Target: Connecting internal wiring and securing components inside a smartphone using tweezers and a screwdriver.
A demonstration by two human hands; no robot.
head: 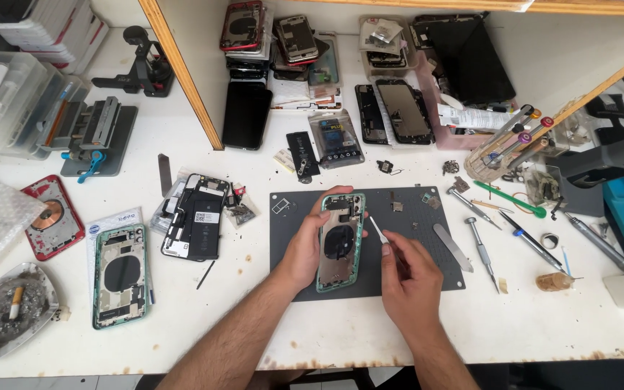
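— While the left hand (303, 249) grips the green phone frame (341, 242) along its left edge, what does the right hand do?

— The right hand (407, 278) is closed on a thin white tool (378, 230), whose tip points up and left, just beside the frame's right edge. Both hands are holding something.

— Where does the frame lie?

— On the grey mat (427, 238), near the middle of the worktop (182, 325), open side up, with a dark round part showing inside.

— And around the mat?

— To the right lie screwdrivers (482, 249), a metal pry tool (453, 247) and a green-handled tool (507, 198). To the left lie an opened black phone (198, 225), a second green frame (119, 274), a red back cover (53, 217) and an ashtray (10, 310) holding a cigarette.

— Farther back?

— A black battery (302, 153), a packaged part (336, 139) and a dark phone (246, 114) face down. Behind them more phones (269, 36) are stacked, and a tilted holder (510, 144) carries tools at the right.
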